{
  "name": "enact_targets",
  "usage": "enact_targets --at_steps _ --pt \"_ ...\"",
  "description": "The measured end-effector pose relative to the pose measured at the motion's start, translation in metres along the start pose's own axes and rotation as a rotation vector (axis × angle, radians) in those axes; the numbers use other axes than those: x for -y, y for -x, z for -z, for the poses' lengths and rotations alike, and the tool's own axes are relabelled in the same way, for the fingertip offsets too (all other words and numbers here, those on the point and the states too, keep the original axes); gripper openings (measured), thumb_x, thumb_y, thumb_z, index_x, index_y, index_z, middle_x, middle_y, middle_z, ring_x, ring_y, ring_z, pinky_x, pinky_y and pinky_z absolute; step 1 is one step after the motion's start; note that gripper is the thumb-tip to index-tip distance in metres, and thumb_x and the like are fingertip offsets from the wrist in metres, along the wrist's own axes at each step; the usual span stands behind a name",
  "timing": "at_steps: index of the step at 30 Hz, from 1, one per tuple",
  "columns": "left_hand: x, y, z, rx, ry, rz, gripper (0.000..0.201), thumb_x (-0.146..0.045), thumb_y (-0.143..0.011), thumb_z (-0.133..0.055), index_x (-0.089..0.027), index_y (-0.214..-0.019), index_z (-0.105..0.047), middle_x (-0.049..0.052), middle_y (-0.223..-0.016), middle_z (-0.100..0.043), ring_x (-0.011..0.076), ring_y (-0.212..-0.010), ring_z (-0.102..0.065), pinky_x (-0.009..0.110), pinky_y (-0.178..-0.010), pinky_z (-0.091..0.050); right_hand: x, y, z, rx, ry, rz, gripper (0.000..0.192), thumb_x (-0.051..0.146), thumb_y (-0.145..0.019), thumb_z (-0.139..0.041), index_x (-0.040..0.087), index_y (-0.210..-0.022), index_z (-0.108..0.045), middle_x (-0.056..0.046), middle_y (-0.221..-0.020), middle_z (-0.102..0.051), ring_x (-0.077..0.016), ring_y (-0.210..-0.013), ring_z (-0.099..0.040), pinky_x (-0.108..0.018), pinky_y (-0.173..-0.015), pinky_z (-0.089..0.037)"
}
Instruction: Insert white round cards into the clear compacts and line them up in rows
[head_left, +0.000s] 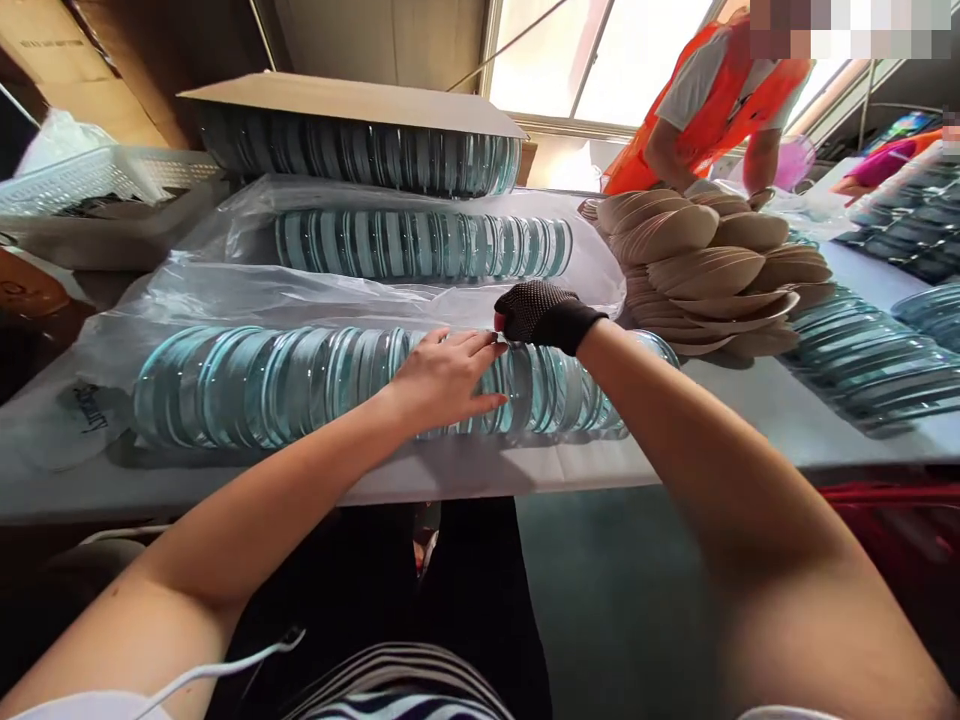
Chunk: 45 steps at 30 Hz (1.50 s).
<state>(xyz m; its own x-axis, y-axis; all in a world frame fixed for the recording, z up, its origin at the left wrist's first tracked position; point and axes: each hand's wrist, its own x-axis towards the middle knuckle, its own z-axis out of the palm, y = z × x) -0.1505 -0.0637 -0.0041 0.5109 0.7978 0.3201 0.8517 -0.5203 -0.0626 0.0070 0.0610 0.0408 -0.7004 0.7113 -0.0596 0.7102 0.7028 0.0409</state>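
A pale table (724, 405) stretches across the view, and a wrinkled clear plastic sheet (251, 285) covers much of its left and middle. Behind the table, at upper right, stands a co-worker in an orange vest (705, 120), arms lowered behind a pile of brown card pieces.

The near row of round glass pieces (277, 385) lies along the table's front edge, the pieces set on edge, one against the next. A back row of glass (360, 160) runs along the far side, with a flat cardboard sheet (360, 108) over its top. Between these two, on the plastic, sits a shorter middle row (420, 245). More glass (877, 355) lies at the right.

The curved brown card pieces (705, 270) are heaped just beyond the near row's right end. A white basket (75, 185) stands at far left.

The bare left hand (446, 380) lies on the near row, fingers spread and grasping nothing. The right hand (544, 315), in a dark dotted glove, is curled at the row's back edge, just beside the left fingertips; whether it pinches something cannot be told.
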Motion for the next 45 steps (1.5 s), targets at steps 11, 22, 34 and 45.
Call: enact_targets --at_steps 11,22,34,45 --pt "-0.003 0.001 -0.002 0.035 0.047 0.058 0.06 -0.056 -0.089 -0.052 -0.026 -0.141 -0.045 0.005 -0.149 -0.046 0.0253 -0.136 -0.043 0.044 -0.113 -0.027 0.068 0.14 -0.127 -0.431 -0.098 -0.142 0.033 0.03 -0.095 -0.043 0.02 -0.091 -0.074 -0.007 -0.094 -0.074 -0.0188 -0.075 -0.067 -0.028 -0.064 -0.043" --pt "-0.008 -0.022 0.019 0.133 0.058 -0.025 0.066 -0.056 -0.091 -0.051 -0.017 -0.144 -0.042 0.011 -0.147 -0.047 0.0282 -0.138 -0.039 0.043 -0.114 -0.029 0.068 0.141 -0.156 -0.403 -0.179 -0.062 0.024 0.029 -0.091 -0.052 0.023 -0.099 -0.074 -0.006 -0.099 -0.075 -0.0201 -0.084 -0.07 -0.028 -0.072 -0.051" --pt "-0.03 -0.024 -0.016 0.089 -0.104 -0.076 0.072 -0.053 -0.089 -0.049 -0.017 -0.15 -0.034 0.009 -0.156 -0.035 0.0281 -0.141 -0.036 0.05 -0.117 -0.024 -0.054 0.025 -0.014 0.054 -0.064 -0.21 0.042 0.019 -0.079 -0.061 0.022 -0.12 -0.068 -0.006 -0.114 -0.072 -0.0201 -0.101 -0.067 -0.027 -0.082 -0.049" --pt "-0.031 -0.021 -0.016 0.062 -0.099 -0.079 0.073 -0.052 -0.089 -0.051 -0.016 -0.15 -0.033 0.01 -0.155 -0.035 0.0285 -0.14 -0.037 0.052 -0.116 -0.024 -0.039 0.013 0.007 0.228 -0.035 -0.105 0.038 0.005 -0.077 -0.059 0.008 -0.113 -0.071 -0.008 -0.1 -0.074 -0.0172 -0.087 -0.068 -0.026 -0.077 -0.051"
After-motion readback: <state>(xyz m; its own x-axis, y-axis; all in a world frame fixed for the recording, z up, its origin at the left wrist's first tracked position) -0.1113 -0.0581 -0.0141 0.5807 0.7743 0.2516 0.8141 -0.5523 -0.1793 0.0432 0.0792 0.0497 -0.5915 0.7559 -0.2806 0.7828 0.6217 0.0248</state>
